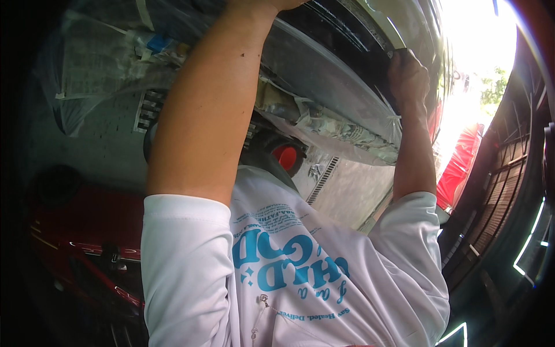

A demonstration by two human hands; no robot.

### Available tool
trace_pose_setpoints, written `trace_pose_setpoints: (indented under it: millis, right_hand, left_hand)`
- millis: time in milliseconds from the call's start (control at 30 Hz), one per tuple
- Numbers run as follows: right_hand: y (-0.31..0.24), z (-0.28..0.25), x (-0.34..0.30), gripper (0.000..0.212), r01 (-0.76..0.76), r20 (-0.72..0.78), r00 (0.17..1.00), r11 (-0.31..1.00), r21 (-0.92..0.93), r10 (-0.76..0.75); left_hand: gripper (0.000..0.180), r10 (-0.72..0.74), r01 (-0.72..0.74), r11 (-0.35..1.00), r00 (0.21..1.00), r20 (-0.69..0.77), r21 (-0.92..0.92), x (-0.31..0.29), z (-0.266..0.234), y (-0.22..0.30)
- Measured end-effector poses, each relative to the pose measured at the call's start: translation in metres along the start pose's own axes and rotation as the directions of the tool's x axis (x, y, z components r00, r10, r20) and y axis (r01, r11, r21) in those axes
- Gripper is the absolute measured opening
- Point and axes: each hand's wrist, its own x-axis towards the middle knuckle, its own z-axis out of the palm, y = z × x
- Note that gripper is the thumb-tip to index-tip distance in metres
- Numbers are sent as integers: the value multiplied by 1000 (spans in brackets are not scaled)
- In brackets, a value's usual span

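Observation:
A vehicle body (419,29) fills the top of the head view. A glossy dark panel (324,26) runs along it beside a pale edge. My left hand (280,3) reaches up to the dark panel, with its fingers cut off by the upper edge. My right hand (408,78) is closed against the panel's right end, where it meets the pale strip. Whatever lies inside those fingers is hidden. Below the panel hangs clear plastic sheeting (324,69), with crumpled masking newspaper (347,132) along its lower border.
A red bucket (285,157) stands on the floor below, near a slotted drain grate (322,180). Dark red car (87,243) at lower left. More plastic sheeting (87,63) drapes at upper left. Red cover (461,165) and a slatted wall (497,185) stand to the right.

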Motion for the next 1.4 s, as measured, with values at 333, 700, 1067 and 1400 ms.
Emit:
trace_pose_setpoints:
  millis: [333,700,1067,1400]
  right_hand:
    - [-6,-3,5,31,107,-6,994,990,87,-106]
    - [-14,-4,-1,31,-70,16,997,997,31,70]
    - [-4,8,-5,33,-82,-73,993,994,78,88]
    - [1,7,2,36,79,-104,993,983,167,-63]
  left_hand:
    - [42,25,-31,997,996,-81,-73,-4,2,1]
    - [39,82,-91,987,994,-68,-136,-4,7,-2]
    - [39,75,-78,989,997,-26,-126,-3,2,-6]
    - [41,71,-79,990,995,-66,-121,-3,6,-6]
